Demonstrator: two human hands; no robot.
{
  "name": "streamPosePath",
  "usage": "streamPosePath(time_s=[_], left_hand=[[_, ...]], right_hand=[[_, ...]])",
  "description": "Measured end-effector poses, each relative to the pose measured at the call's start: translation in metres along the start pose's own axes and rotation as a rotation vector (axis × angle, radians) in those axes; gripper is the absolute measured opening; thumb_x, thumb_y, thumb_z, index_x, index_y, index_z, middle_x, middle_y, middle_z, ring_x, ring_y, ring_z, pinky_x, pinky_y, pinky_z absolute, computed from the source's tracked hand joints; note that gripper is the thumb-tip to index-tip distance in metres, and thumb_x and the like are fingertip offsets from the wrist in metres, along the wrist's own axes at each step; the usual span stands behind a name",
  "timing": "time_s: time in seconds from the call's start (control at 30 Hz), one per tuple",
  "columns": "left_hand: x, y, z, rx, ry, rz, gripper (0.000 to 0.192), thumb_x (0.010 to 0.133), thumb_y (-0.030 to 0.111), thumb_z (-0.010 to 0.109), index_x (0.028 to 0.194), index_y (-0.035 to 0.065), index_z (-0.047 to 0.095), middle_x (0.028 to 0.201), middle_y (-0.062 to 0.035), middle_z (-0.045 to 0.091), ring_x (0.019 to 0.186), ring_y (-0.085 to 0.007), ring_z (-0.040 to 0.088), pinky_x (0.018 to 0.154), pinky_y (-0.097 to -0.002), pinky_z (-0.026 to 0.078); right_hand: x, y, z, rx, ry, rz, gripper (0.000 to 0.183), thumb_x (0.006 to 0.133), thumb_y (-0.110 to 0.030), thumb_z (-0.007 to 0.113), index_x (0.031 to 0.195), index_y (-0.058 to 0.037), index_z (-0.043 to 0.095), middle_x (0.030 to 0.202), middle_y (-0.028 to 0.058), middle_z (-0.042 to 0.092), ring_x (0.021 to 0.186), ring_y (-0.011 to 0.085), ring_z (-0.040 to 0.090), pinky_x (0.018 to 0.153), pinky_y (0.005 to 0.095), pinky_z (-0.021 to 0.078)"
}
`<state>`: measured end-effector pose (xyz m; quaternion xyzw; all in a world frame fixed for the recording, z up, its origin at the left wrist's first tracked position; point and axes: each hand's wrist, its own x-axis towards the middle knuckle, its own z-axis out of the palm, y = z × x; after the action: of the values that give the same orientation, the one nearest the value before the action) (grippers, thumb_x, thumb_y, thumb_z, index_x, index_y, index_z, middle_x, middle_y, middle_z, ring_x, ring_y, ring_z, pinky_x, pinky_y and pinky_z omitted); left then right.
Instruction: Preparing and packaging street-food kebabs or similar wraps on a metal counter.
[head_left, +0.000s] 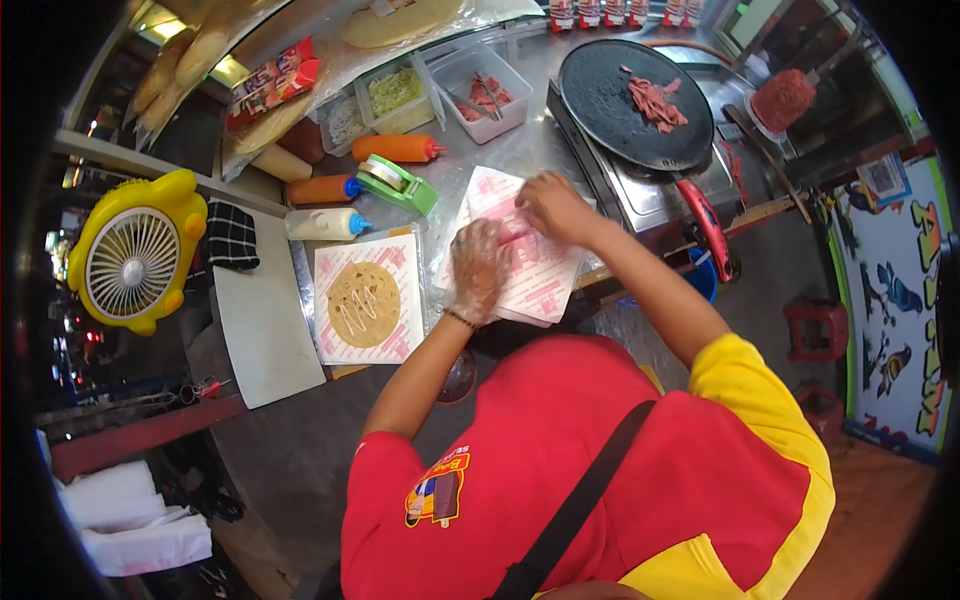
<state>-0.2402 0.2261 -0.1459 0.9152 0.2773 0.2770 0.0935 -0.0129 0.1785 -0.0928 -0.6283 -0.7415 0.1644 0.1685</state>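
Note:
My left hand (480, 266), in a clear plastic glove, rests with curled fingers on a partly folded sheet of printed wrapping paper (514, 225). The fingers of my right hand (553, 204) grip the far side of that sheet; whatever lies inside the fold is hidden. Beneath it is a stack of red-and-white printed wrapping papers (544, 289). To the left, a round flatbread (364, 304) with a zigzag of white sauce lies on another printed paper sheet (405, 259). A green tape dispenser (409, 187) stands just beyond.
Sauce squeeze bottles (397, 148) lie at the left. Behind are plastic tubs of shredded lettuce (394, 91) and meat strips with tongs (480, 97). More meat sits on a black griddle pan (600, 97), whose red handle (705, 229) juts towards me. A yellow fan (135, 259) is far left.

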Motion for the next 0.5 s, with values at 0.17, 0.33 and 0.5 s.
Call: streamPosePath(time_s=[0.17,0.33,0.5], left_hand=[[0.004,-0.024,-0.011,0.025,-0.008,-0.018,0.041,0.095,0.016,0.071,0.131,0.0014,0.063,0.127,-0.0203,0.062,0.119,-0.0418,0.057,0.103,-0.0509,0.047],[0.006,-0.032,-0.014,-0.134,-0.031,-0.14,0.029,0.096,0.014,0.069,0.121,0.0002,0.069,0.112,-0.0199,0.069,0.111,-0.0393,0.062,0.098,-0.0478,0.05],[0.013,-0.052,0.007,-0.216,-0.085,-0.354,0.031,0.1,0.03,0.066,0.113,0.0036,0.076,0.109,-0.0185,0.069,0.105,-0.0402,0.065,0.092,-0.0505,0.053]], right_hand=[[-0.015,-0.002,0.02,-0.155,0.249,-0.089,0.036,0.087,-0.016,0.073,0.121,-0.0086,0.068,0.125,0.0131,0.067,0.129,0.0352,0.056,0.125,0.0644,0.0236],[0.02,0.003,-0.005,-0.06,-0.171,0.142,0.046,0.088,-0.02,0.071,0.132,-0.0086,0.066,0.119,0.0148,0.073,0.125,0.0379,0.062,0.123,0.0622,0.0273],[0.064,0.007,0.005,0.062,-0.041,0.213,0.031,0.089,-0.027,0.071,0.113,-0.0073,0.077,0.106,0.019,0.078,0.107,0.0379,0.072,0.106,0.0592,0.0433]])
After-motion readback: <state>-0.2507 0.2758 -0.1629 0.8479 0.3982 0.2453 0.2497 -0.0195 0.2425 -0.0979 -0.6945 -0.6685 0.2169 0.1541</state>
